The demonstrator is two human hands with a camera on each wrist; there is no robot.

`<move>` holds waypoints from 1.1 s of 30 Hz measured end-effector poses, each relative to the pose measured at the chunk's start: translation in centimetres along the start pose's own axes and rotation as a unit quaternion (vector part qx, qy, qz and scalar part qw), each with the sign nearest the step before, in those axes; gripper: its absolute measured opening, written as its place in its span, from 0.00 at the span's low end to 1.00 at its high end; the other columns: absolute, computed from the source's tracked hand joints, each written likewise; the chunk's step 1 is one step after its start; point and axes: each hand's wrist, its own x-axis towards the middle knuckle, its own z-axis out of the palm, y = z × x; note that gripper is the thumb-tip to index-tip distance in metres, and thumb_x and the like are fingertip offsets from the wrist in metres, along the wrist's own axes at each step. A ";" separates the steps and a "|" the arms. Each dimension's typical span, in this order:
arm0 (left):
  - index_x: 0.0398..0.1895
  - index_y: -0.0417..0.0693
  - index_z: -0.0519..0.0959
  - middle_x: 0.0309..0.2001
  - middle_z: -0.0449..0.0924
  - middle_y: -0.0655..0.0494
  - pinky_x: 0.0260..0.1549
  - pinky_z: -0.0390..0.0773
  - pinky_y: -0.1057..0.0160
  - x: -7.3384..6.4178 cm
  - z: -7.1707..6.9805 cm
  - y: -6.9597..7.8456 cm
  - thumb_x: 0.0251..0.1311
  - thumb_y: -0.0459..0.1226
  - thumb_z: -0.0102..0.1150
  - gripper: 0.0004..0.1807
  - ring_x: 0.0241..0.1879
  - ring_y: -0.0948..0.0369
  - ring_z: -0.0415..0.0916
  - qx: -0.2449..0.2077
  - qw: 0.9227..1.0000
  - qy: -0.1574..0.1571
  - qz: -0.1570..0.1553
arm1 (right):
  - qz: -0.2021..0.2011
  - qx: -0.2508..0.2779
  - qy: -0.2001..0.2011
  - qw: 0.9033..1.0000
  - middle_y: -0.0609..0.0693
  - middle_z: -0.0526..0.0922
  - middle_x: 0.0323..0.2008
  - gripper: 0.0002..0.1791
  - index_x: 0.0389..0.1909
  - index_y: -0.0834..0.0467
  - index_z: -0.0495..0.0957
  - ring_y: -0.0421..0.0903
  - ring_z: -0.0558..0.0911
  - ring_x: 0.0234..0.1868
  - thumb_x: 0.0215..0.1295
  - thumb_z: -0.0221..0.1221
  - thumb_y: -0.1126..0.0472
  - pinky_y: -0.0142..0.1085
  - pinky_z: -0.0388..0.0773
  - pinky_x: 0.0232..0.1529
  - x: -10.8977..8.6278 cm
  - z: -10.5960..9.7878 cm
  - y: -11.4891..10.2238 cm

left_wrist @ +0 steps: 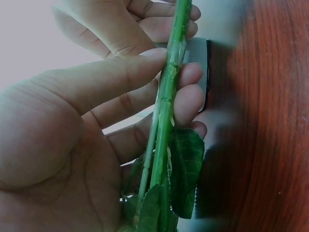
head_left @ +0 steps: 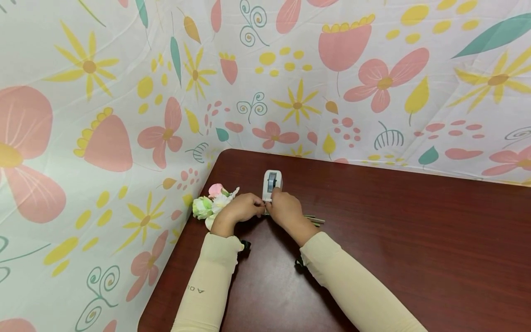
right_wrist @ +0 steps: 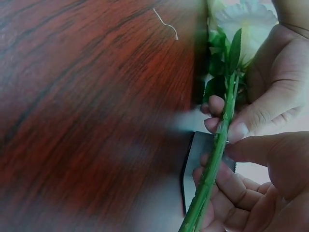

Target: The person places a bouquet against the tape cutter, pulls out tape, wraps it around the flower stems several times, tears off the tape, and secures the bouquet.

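A bunch of flowers (head_left: 217,201) in pink, white and pale green lies across the far left part of the table, blooms to the left. My left hand (head_left: 242,208) pinches its green stems (left_wrist: 166,106) between thumb and fingers, just below the leaves. Right beside it, my right hand (head_left: 287,210) grips the same stems, fingers behind them and thumb in front, as the right wrist view shows. A shiny clear band, like tape (left_wrist: 177,48), lies on the stems where the two thumbs meet. Directly behind the hands stands a white tape dispenser (head_left: 272,182), partly covered by the right hand.
The dark red-brown table (head_left: 394,240) extends to the right. A patterned cloth (head_left: 298,83) hangs along its back and left sides. Cut stem ends (head_left: 315,220) stick out to the right of the right hand. A thin pale thread (right_wrist: 168,25) lies on the wood.
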 end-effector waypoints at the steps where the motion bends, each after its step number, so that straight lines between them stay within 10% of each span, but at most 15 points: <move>1: 0.29 0.47 0.87 0.28 0.82 0.57 0.29 0.68 0.66 0.0 0.0 0.0 0.67 0.39 0.58 0.12 0.25 0.63 0.68 0.001 1.000 0.000 0.000 | 0.000 0.000 0.001 1.000 0.57 0.84 0.28 0.16 0.42 0.62 0.74 0.53 0.83 0.26 0.72 0.60 0.51 0.45 0.78 0.27 0.0 0.0 0.0; 33: 0.30 0.52 0.88 0.28 0.85 0.59 0.36 0.73 0.65 0.2 0.2 0.1 0.67 0.42 0.59 0.11 0.30 0.65 0.73 0.015 1.000 0.009 0.000 | -0.005 -0.032 0.010 0.999 0.59 0.83 0.25 0.17 0.41 0.64 0.74 0.55 0.84 0.24 0.72 0.60 0.53 0.46 0.79 0.25 -0.2 0.1 -0.3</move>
